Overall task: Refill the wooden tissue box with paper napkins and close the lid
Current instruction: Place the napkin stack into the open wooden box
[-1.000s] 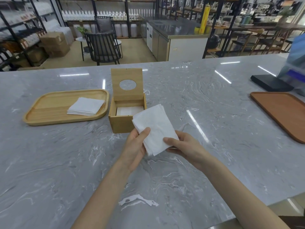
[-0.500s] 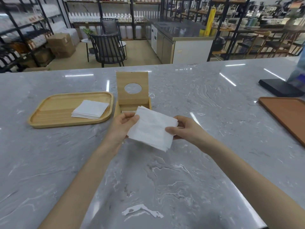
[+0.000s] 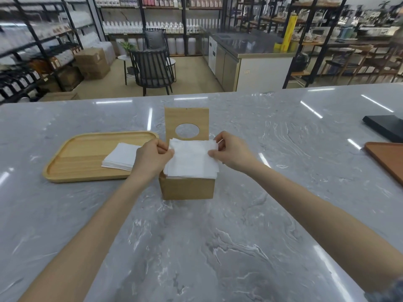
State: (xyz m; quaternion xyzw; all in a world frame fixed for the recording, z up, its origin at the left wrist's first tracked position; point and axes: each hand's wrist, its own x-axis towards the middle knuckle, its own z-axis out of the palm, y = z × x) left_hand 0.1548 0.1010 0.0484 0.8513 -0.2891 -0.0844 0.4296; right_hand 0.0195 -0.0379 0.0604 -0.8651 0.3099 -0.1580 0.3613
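Observation:
The wooden tissue box (image 3: 187, 188) stands mid-counter with its lid (image 3: 186, 118) raised upright, a round hole in it. A stack of white paper napkins (image 3: 192, 160) lies flat over the box's open top, hiding the inside. My left hand (image 3: 152, 159) pinches the stack's left edge and my right hand (image 3: 231, 152) pinches its right edge. More napkins (image 3: 121, 156) lie in a pile on the light wooden tray (image 3: 82, 158) to the left of the box.
A reddish-brown tray (image 3: 388, 159) sits at the counter's right edge, with a flat black object (image 3: 386, 126) behind it. Beyond the grey marble counter (image 3: 196, 247) are a dark chair, shelving and a steel-topped cabinet.
Both hands carried the napkin stack forward from in front of the box to over its open top, turning it level.

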